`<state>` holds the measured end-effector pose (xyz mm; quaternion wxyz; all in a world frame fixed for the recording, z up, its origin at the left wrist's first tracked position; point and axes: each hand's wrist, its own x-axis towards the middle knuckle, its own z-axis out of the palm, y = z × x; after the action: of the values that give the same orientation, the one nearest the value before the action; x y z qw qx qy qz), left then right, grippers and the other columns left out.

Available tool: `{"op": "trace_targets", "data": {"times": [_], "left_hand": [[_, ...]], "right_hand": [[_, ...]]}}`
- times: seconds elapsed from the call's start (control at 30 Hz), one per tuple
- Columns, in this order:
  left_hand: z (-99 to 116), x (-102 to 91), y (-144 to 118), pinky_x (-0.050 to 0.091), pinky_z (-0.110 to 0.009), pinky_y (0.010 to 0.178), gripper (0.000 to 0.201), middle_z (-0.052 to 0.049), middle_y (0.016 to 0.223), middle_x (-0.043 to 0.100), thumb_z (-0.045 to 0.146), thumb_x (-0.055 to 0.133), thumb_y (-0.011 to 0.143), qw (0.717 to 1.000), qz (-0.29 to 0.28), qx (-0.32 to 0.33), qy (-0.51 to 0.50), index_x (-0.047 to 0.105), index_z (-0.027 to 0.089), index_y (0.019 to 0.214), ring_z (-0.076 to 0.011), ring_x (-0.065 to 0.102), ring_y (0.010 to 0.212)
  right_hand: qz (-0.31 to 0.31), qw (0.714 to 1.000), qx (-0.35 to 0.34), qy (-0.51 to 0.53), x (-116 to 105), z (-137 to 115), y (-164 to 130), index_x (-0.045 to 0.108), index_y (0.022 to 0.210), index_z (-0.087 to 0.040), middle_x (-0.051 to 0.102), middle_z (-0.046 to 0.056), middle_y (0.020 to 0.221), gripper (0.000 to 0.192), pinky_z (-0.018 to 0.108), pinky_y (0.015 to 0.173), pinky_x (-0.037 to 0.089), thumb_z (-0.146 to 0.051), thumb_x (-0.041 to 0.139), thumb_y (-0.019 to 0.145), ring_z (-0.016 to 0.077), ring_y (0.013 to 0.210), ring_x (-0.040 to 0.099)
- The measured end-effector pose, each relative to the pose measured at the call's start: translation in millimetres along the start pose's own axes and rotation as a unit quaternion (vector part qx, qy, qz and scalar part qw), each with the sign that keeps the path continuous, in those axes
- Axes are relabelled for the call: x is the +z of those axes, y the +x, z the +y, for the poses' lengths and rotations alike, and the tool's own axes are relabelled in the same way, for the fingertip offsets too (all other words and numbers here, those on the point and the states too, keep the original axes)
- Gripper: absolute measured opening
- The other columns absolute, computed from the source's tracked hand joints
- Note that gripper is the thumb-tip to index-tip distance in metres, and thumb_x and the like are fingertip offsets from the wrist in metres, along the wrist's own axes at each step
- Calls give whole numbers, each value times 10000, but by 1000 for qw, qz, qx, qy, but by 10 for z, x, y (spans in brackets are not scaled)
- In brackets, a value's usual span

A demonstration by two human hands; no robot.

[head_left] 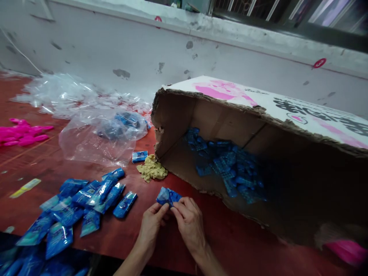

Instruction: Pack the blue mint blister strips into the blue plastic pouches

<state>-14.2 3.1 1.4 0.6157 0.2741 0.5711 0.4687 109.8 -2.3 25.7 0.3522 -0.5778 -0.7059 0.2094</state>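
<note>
Both hands meet at the bottom centre over the red table [235, 237]. My left hand [151, 226] and my right hand [188, 220] pinch one small blue packet [168, 195] between their fingertips, held just above the table. To the left lies a spread of several filled blue packets in clear wrap [86, 203]. A torn cardboard box [201, 111] lies on its side to the right, with several small blue packets [230, 165] heaped inside.
A crumpled tan rag [151, 169] lies by the box's corner, with a loose blue packet [139, 156] beside it. Clear plastic bags [97, 134] pile up at the back left. Pink pieces [21, 135] sit at the far left. A white wall [115, 46] closes the back.
</note>
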Motion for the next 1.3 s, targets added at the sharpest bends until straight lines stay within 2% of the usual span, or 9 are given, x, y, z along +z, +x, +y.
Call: {"op": "trace_targets", "data": {"times": [0.1,0.17,0.23,0.43,0.6,0.77,0.93,1.17,1.3], "left_hand": [[-22,17,-17,354,-179,423,249,-1,522,579,356,688,596,999,-15,-2,-46,608,120,607,-81,491,470],[-28,38,-33,362,-184,416,241,8,521,575,339,705,578,996,-18,-16,-86,610,125,635,-85,499,464],[-25,57,-43,364,-186,402,243,21,505,565,321,723,553,993,-16,-25,-113,606,132,650,-85,499,446],[-23,94,-25,364,-190,388,285,15,460,574,331,743,515,996,5,-17,-85,620,111,647,-81,472,401],[-62,158,17,342,-188,384,342,22,429,574,359,768,458,994,52,-23,-95,607,111,630,-72,444,370],[-108,218,45,317,-181,370,362,34,392,549,377,770,445,992,32,-49,-109,590,115,621,-67,427,349],[-84,278,-36,299,-170,358,319,61,402,520,342,759,477,988,24,-58,-144,567,128,616,-51,408,345],[15,324,-139,332,-181,379,316,29,538,592,301,759,494,990,26,-31,-137,597,115,692,-53,442,392],[-24,357,-125,322,-181,359,313,44,428,539,376,735,525,990,21,-30,-134,570,129,625,-60,424,353]], "right_hand": [[10,954,163,250,78,34,-2,609,999,-204,597,31,824,288,270,652,413,-219,601,712,167,718,528],[-16,888,246,388,137,71,21,621,900,-162,596,10,719,240,240,561,404,-266,615,683,133,594,508],[-34,854,263,448,178,92,36,615,767,-145,580,-9,638,170,220,524,384,-300,584,703,102,526,471],[-25,856,253,451,277,102,-1,592,694,-137,569,-23,590,150,209,504,391,-287,581,701,97,508,464],[31,899,239,366,385,76,-48,575,717,-164,569,-12,636,157,219,552,415,-280,491,780,129,593,513],[78,921,245,294,435,56,-80,551,738,-189,548,-14,641,166,216,532,403,-303,451,809,133,585,511],[75,884,277,369,427,79,-106,497,699,-198,463,-58,562,188,184,383,334,-353,461,800,95,450,422],[70,798,274,533,333,7,-114,534,733,-175,519,-43,625,189,182,440,368,-360,570,743,79,488,426],[84,813,297,495,381,18,-96,438,632,-190,386,-79,508,288,158,362,276,-428,516,776,61,412,328]]}}
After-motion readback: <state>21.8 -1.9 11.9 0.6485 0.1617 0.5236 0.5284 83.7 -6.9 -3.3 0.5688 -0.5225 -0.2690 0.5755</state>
